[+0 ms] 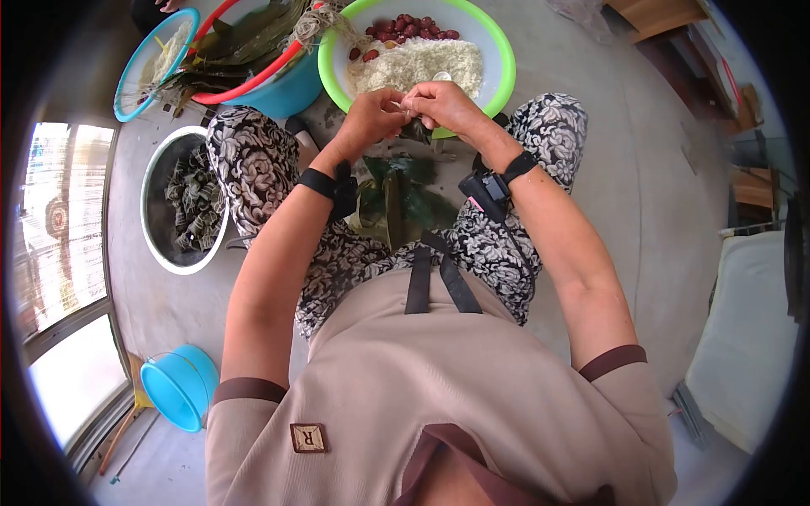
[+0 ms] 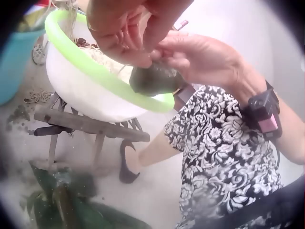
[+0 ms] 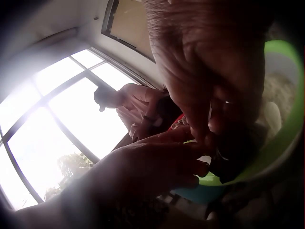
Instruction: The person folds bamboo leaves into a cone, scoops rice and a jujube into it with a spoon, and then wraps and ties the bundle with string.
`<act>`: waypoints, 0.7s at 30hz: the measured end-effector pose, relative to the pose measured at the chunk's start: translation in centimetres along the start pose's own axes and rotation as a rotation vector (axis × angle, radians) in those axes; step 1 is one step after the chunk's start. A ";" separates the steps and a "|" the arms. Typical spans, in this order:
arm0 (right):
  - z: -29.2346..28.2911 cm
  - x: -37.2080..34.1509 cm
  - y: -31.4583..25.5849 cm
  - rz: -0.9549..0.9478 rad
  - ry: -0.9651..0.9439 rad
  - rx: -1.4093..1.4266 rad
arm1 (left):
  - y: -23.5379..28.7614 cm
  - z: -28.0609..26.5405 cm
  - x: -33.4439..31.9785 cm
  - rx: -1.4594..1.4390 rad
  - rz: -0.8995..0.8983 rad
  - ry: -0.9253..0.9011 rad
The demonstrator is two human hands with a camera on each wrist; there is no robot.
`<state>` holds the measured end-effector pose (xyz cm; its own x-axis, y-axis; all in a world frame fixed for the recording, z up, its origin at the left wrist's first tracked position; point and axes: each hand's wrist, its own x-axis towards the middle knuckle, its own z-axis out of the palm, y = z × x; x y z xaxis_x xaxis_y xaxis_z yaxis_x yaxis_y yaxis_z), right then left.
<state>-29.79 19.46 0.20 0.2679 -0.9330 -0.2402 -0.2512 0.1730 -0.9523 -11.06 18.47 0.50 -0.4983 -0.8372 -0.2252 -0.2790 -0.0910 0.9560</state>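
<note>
Over the near rim of a green-rimmed basin (image 1: 508,63), my left hand (image 1: 371,116) and right hand (image 1: 439,105) meet at the fingertips. A dark green leaf-wrapped bundle (image 2: 155,80) is held beneath them, seen in the left wrist view. Fingers of both hands are bent and pinch at its top; whether a string lies between them I cannot tell. White rice (image 1: 422,67) and red dates (image 1: 405,28) fill part of the basin, with a pale spoon (image 1: 442,77) by the rice. The bundle is dark and partly hidden in the right wrist view.
Long leaves (image 1: 253,42) and string (image 1: 325,25) lie on a red-rimmed tub (image 1: 287,103). A white basin (image 1: 152,232) of wrapped bundles stands left, a blue bucket (image 1: 181,388) lower left. Green leaves (image 1: 396,198) lie between the knees. Another person (image 3: 138,105) sits near the window.
</note>
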 end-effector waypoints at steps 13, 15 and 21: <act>-0.3 0.3 -0.2 0.092 0.116 0.081 | 0.0 2.9 -0.6 0.484 0.483 0.410; -0.4 0.4 0.4 0.099 0.106 0.098 | 0.4 2.9 -0.9 0.567 0.455 0.361; -0.4 0.3 0.6 0.068 0.145 0.150 | -0.2 1.8 -0.4 0.328 0.326 0.176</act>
<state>-30.23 19.15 -0.40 0.1158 -0.9512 -0.2859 -0.1196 0.2724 -0.9547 -12.24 19.76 0.02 -0.4643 -0.8748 0.1383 -0.3894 0.3419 0.8553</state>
